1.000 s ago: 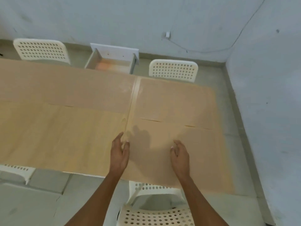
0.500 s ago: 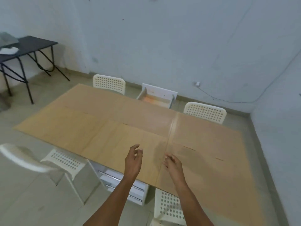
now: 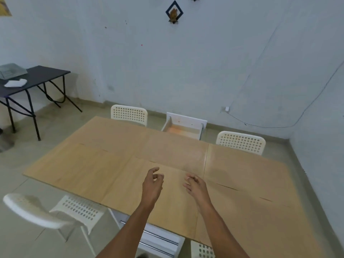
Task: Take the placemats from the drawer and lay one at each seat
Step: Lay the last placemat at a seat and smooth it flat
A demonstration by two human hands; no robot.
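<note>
Four tan placemats (image 3: 115,172) lie flat; both hands (image 3: 152,185) hover loosely curled, empty.

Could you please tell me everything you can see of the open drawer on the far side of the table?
The drawer is white, with a flat front panel facing the wall and low side walls. It stands pulled open beyond the far edge of the wooden table, between two white perforated chairs. Its floor shows an orange tint; whether that is contents or lining I cannot tell. A metal runner shows along its right side. Neither hand touches it.
</note>
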